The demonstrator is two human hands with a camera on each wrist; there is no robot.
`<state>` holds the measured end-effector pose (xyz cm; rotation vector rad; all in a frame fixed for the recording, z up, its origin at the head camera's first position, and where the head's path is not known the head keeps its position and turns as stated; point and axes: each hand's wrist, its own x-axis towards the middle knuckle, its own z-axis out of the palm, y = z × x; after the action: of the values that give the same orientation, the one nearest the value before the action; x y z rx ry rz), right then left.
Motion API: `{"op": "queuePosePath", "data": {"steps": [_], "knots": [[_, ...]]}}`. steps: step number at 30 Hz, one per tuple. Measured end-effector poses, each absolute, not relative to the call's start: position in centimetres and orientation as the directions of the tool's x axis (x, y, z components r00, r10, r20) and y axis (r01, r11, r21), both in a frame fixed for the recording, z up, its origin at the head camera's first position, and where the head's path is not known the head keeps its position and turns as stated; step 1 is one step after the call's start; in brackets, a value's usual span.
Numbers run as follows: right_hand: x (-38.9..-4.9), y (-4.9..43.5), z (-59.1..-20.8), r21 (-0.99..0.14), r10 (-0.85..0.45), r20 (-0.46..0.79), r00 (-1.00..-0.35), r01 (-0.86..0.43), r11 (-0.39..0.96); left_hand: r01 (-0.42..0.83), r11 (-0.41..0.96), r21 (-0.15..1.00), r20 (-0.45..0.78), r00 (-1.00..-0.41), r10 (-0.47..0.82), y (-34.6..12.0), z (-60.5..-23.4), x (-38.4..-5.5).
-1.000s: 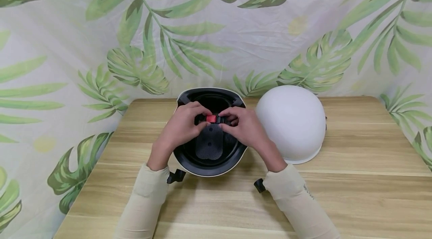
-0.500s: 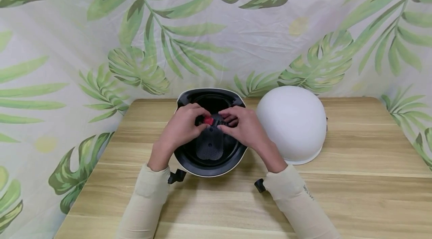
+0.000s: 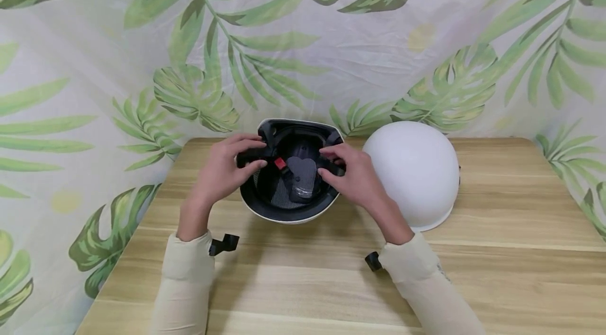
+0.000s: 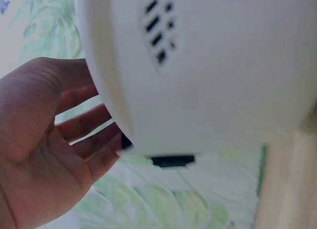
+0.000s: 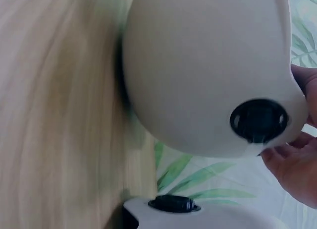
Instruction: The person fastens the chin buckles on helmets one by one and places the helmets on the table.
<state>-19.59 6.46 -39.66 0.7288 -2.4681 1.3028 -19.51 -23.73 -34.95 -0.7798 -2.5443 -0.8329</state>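
Note:
A white helmet (image 3: 290, 215) with a black lining is upside down, its opening facing up and tilted toward the head camera. My left hand (image 3: 220, 169) grips its left rim, thumb inside and fingers outside in the head view. My right hand (image 3: 357, 174) grips the right rim between thumb and fingers. Inside, a red buckle (image 3: 280, 163) on a black strap lies by a grey pad (image 3: 303, 173). The left wrist view shows slotted vents (image 4: 159, 28) in the shell, beside my left hand (image 4: 44, 144). In the right wrist view, a round black fitting (image 5: 259, 121) sits near the right fingers.
To the right stands a second white helmet (image 3: 412, 172), dome up, close to my right forearm. Both helmets are on a wood-grain table (image 3: 303, 277). Behind it hangs a leaf-printed cloth (image 3: 284, 51). Black camera mounts (image 3: 224, 244) stick out at my wrists.
Both hands have let go of the buckle and moved apart to the helmet's sides. The buckle has dropped inside, and the helmet has tilted and shifted slightly.

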Motion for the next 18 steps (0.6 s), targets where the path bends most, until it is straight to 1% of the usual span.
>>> {"op": "queuePosePath", "data": {"steps": [4, 7, 11, 18], "knots": [[-19.2, 7.1, -40.0, -0.680, -0.296, 0.453, -0.841, -0.541, 0.496, 0.559, 0.701, 0.442, 0.448, -0.815, 0.367, -24.9, -35.8, -19.8], [-18.8, 7.5, -40.4, -0.681, -0.279, 0.462, -0.842, -0.538, 0.497, 0.520, 0.697, 0.494, 0.396, -0.848, 0.352, -25.6, -36.4, -19.7], [-18.5, 7.8, -40.7, -0.675, -0.258, 0.488, -0.834, -0.548, 0.495, 0.443, 0.691, 0.571, 0.289, -0.896, 0.336, -26.4, -37.1, -19.4], [-18.1, 8.1, -40.8, -0.656, -0.253, 0.493, -0.832, -0.547, 0.520, 0.373, 0.675, 0.636, 0.196, -0.925, 0.326, -27.1, -37.7, -18.8]]}}
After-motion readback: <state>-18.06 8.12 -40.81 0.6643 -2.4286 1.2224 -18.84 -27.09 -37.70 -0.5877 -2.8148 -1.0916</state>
